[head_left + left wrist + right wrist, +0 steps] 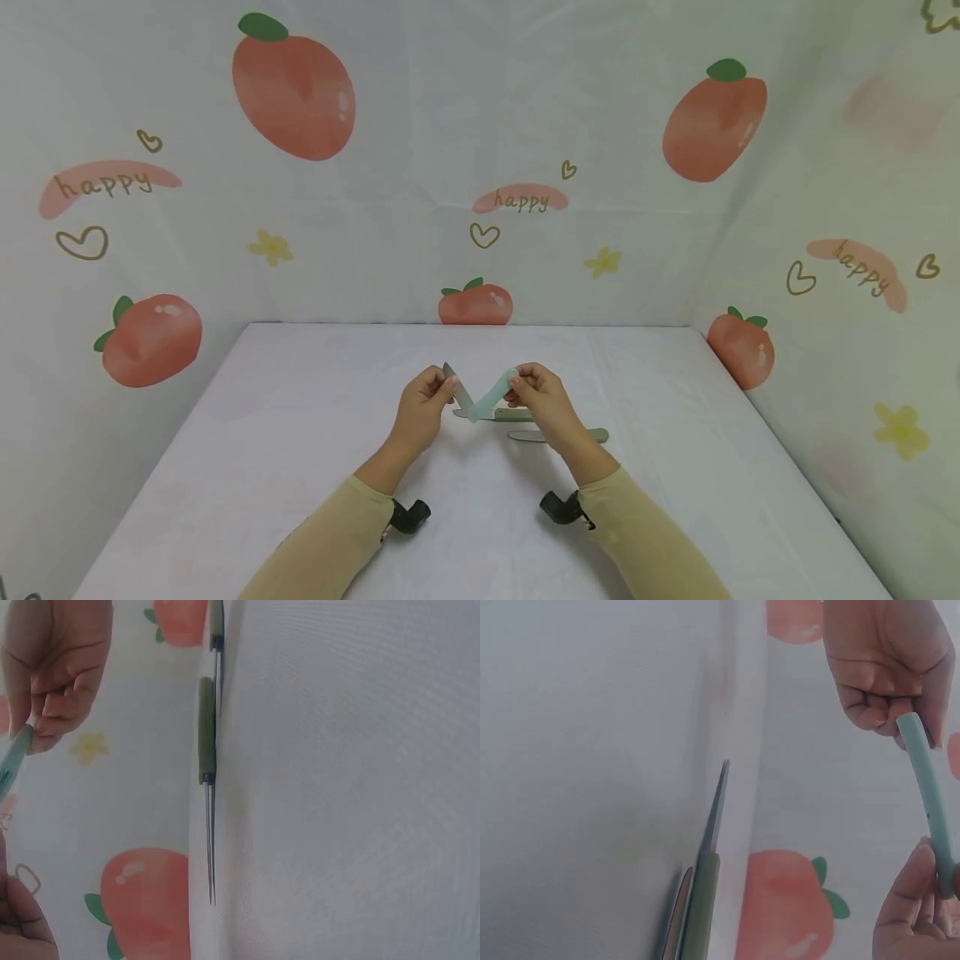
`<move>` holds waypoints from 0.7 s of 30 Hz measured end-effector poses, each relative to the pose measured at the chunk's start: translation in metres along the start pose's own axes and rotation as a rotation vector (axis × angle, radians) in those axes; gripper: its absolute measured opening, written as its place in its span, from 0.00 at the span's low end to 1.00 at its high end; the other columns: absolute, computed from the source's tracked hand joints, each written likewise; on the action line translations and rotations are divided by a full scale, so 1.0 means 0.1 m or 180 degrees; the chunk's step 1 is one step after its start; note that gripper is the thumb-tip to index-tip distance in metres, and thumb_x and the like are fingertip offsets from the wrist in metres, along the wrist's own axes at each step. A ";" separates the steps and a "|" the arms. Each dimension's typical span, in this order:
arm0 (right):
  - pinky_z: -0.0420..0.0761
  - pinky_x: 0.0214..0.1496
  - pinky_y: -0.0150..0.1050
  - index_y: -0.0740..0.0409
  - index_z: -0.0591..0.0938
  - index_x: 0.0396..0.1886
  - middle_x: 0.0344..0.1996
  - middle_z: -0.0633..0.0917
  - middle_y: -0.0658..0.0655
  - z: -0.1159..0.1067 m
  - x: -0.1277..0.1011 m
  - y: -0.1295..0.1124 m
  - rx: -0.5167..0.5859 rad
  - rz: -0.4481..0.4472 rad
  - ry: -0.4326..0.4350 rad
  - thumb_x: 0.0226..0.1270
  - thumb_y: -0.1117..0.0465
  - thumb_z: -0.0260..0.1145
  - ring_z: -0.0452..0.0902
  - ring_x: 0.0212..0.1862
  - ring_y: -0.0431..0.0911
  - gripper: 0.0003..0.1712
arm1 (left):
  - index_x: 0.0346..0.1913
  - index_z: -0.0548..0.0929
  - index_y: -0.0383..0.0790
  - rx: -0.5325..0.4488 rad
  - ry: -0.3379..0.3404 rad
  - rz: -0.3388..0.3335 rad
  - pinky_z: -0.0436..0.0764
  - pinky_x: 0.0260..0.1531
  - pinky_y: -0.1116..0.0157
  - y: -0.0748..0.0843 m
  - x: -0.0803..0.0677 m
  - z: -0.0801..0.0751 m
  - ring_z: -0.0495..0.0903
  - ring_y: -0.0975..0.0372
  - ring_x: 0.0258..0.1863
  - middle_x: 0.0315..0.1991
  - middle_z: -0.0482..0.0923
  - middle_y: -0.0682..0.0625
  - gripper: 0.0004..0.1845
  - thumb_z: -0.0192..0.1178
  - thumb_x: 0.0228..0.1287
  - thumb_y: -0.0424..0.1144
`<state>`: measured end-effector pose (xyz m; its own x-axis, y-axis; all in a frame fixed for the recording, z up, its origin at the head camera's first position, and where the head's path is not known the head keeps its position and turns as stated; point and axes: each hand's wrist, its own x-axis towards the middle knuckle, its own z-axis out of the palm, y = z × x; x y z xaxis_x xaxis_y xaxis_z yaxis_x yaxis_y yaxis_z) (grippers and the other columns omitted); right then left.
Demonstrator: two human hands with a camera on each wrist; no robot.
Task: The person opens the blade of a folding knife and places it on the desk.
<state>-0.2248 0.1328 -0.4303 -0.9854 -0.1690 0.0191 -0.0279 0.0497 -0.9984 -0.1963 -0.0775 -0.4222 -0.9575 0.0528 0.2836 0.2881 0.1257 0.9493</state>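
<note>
A folding knife is held half unfolded in the air, its blade and handle making a V in the head view. My left hand [420, 410] pinches the grey blade [461, 393] between thumb and fingers. The pale mint-green handle [493, 397] is pinched near its end by my right hand [547, 402]. In the right wrist view the handle [926, 780] spans between both hands, and the blade is mostly hidden there.
Two green-handled knives lie on the white table beneath the hands: a farther one [512, 414] and a nearer one [598, 435], partly covered by the right hand and wrist. A fruit-patterned cloth [405, 167] stands behind the table.
</note>
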 end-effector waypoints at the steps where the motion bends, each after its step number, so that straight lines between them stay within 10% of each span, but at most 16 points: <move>1: 0.81 0.45 0.34 0.72 0.73 0.52 0.36 0.83 0.56 -0.01 0.00 0.00 0.0038 0.0018 -0.0003 0.78 0.65 0.56 0.79 0.38 0.44 0.13 | 0.32 0.73 0.30 -0.0028 0.0037 -0.0043 0.74 0.38 0.66 0.05 -0.01 -0.01 0.74 0.59 0.32 0.30 0.76 0.37 0.10 0.54 0.75 0.30; 10: 0.80 0.46 0.33 0.73 0.72 0.52 0.35 0.82 0.54 -0.01 -0.02 -0.01 0.0261 0.0048 -0.0086 0.78 0.66 0.56 0.79 0.39 0.43 0.13 | 0.36 0.76 0.29 -0.0110 0.0322 -0.0183 0.78 0.40 0.65 -0.21 0.06 -0.02 0.79 0.56 0.33 0.30 0.80 0.43 0.07 0.57 0.74 0.30; 21: 0.82 0.45 0.38 0.72 0.76 0.47 0.32 0.85 0.52 -0.13 0.00 -0.02 -0.0076 0.0121 -0.0541 0.75 0.65 0.61 0.81 0.36 0.45 0.12 | 0.41 0.76 0.32 -0.0025 -0.0066 -0.0241 0.80 0.40 0.59 -0.33 0.08 -0.15 0.81 0.50 0.32 0.30 0.84 0.43 0.06 0.62 0.71 0.33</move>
<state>-0.2270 0.1457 -0.4275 -0.9433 -0.3306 -0.0299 0.0028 0.0821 -0.9966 -0.2131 -0.0958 -0.4490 -0.9760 0.0638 0.2081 0.2146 0.1224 0.9690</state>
